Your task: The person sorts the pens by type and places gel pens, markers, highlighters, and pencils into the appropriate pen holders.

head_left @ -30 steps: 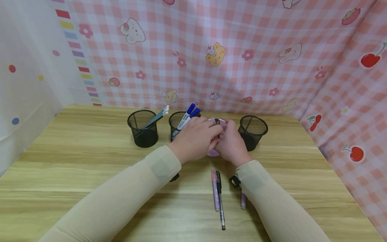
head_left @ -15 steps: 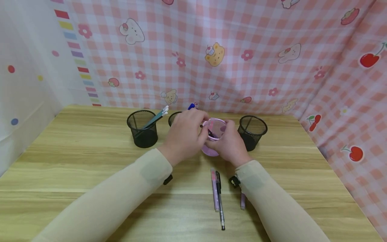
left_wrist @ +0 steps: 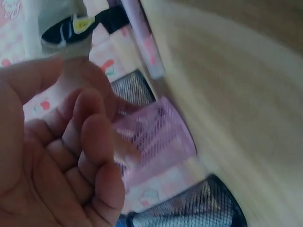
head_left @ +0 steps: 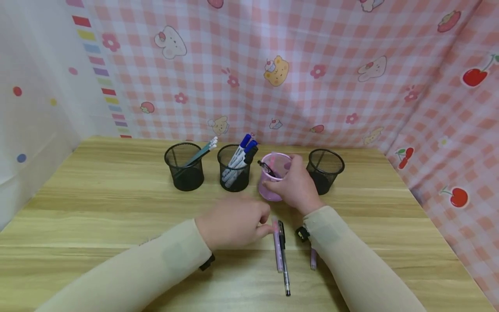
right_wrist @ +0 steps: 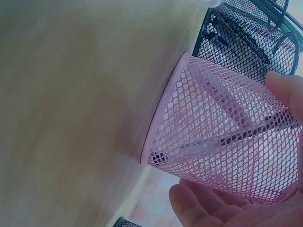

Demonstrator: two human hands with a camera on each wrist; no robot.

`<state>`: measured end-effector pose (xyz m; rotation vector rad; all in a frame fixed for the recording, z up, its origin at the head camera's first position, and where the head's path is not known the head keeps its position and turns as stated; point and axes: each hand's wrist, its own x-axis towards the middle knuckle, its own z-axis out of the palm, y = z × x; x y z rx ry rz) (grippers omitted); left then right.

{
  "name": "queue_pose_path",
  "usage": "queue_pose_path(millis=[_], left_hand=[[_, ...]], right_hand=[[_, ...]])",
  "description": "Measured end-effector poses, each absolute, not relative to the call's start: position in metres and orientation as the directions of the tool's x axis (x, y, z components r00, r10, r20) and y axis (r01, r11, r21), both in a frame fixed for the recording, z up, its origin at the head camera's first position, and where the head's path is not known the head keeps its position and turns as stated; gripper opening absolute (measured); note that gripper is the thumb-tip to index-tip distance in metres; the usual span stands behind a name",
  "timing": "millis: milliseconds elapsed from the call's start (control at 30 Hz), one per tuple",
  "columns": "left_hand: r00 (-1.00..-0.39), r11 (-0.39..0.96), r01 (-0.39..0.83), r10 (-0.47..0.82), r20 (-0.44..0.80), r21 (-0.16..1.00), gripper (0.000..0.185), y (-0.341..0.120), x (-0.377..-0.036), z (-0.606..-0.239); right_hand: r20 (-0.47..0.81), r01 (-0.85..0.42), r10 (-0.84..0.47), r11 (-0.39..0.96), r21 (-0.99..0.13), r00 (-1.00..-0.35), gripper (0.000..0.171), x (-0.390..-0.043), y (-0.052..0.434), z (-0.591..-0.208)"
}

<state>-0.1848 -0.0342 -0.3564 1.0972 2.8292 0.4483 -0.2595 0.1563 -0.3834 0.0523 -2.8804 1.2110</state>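
Note:
My right hand [head_left: 298, 186] grips the side of a pink mesh pen cup [head_left: 269, 188], thumb on the near side. Inside the cup, a black-capped pen [head_left: 267, 168] leans to the left; through the mesh in the right wrist view another slim pen [right_wrist: 225, 101] shows. My left hand [head_left: 234, 221], blurred, is over the table with loosely curled fingers and nothing in them. Its thumb and forefinger are close to the upper end of a pink-and-lilac highlighter [head_left: 278, 251]. Against that lies a clear gel pen [head_left: 285, 264] with a black cap.
Left of the pink cup stand a black mesh cup [head_left: 234, 184] with blue- and black-capped markers and another black cup [head_left: 187, 180] with teal pencils. A third black mesh cup [head_left: 323, 182] stands to the right. A lilac pen [head_left: 313, 259] is partly under the right forearm.
My left hand let go of the black-capped pen in the pink cup, and came back toward me to the highlighter. The right hand stays on the cup.

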Motion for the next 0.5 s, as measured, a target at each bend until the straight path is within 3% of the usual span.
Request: queue_pose_path(millis=[167, 267, 400, 500], left_hand=[[-0.857, 0.797, 0.501, 0.511, 0.067, 0.337, 0.023, -0.039, -0.196, -0.353], [-0.910, 0.830, 0.407, 0.406, 0.085, 0.381, 0.034, -0.041, -0.206, -0.349], [-0.933, 0.833, 0.359, 0.337, 0.128, 0.421, 0.058, -0.038, -0.222, -0.344], [-0.937, 0.840, 0.349, 0.326, 0.128, 0.416, 0.060, -0.033, -0.234, -0.342]], right_hand=[[0.017, -0.032, -0.027, 0.699, -0.714, -0.999, 0.104, -0.260, 0.156, -0.384], [0.010, -0.024, -0.024, 0.702, -0.711, -1.000, 0.105, -0.261, 0.155, -0.383], [0.014, -0.026, -0.023, 0.706, -0.708, -1.000, 0.106, -0.261, 0.155, -0.382], [0.016, -0.033, -0.030, 0.701, -0.713, -0.999, 0.106, -0.261, 0.155, -0.383]])
